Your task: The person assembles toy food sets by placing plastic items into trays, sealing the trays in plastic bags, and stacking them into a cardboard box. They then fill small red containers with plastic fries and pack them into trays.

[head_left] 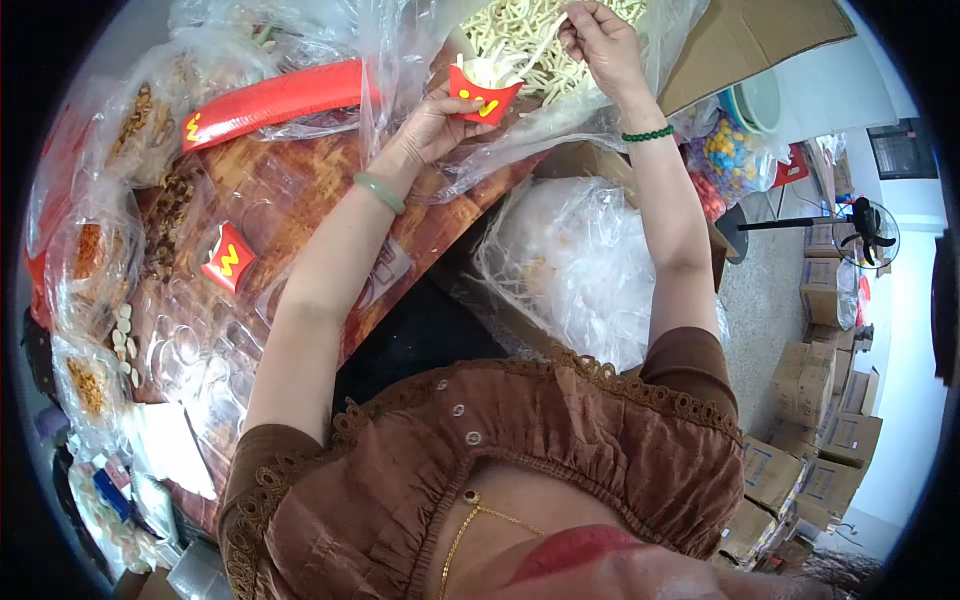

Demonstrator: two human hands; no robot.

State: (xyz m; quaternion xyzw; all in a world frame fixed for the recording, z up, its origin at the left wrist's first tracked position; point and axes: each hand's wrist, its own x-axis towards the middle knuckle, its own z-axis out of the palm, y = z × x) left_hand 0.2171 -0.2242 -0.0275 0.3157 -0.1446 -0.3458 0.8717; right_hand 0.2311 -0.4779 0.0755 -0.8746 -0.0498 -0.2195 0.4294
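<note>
My left hand [440,125] is wrapped round a small red fry box [484,100] with a yellow mark on its front. Pale fries [484,70] stick out of the top of the box. Just to the right and above, my right hand [606,52] is closed, pinching a long pale fry [548,45] that slants down toward the box. Behind both hands lies a heap of similar fries [595,75] in a clear plastic bag [672,45]. Another red fry box [229,258] with a yellow M lies on the wooden table [290,190], left of my left forearm.
A long stack of red boxes [280,100] lies at the back left. Bags of small orange pieces [90,250] line the table's left side. A carton with a plastic bag [575,260] stands below my right arm. A fan [866,236] and stacked cartons [805,385] are at right.
</note>
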